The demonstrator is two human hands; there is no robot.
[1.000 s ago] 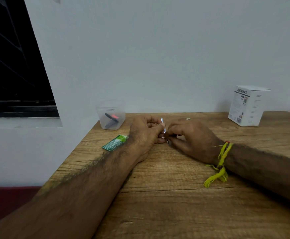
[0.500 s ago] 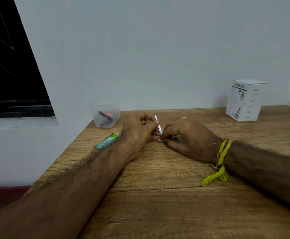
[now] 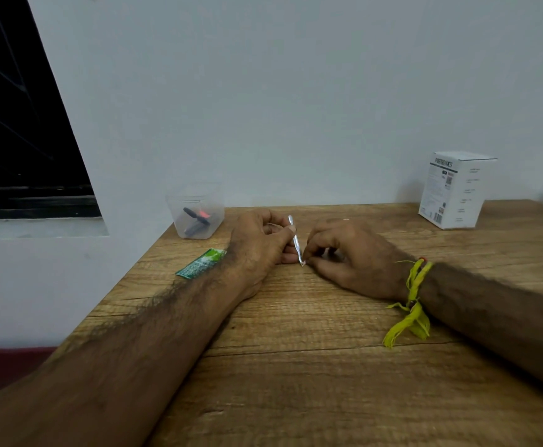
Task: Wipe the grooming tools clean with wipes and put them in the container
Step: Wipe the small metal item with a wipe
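Observation:
My left hand [image 3: 260,243] pinches a thin silver metal grooming tool [image 3: 295,239], holding it nearly upright over the wooden table [image 3: 296,350]. My right hand [image 3: 351,256] pinches the tool's lower tip, with something small and white, likely a wipe, barely showing between the fingers. A clear plastic container [image 3: 196,209] stands at the table's back left corner with dark and red-tipped tools inside. A green wipe sachet [image 3: 200,263] lies flat just left of my left wrist.
A white printed carton [image 3: 455,188] stands at the back right against the pale wall. A dark window is at the far left. The table's left edge runs diagonally beside my left forearm. A yellow thread band hangs from my right wrist.
The silver tool has tilted and stands out more between my hands; my right fingers have slid down to its lower tip. The view has shifted a little.

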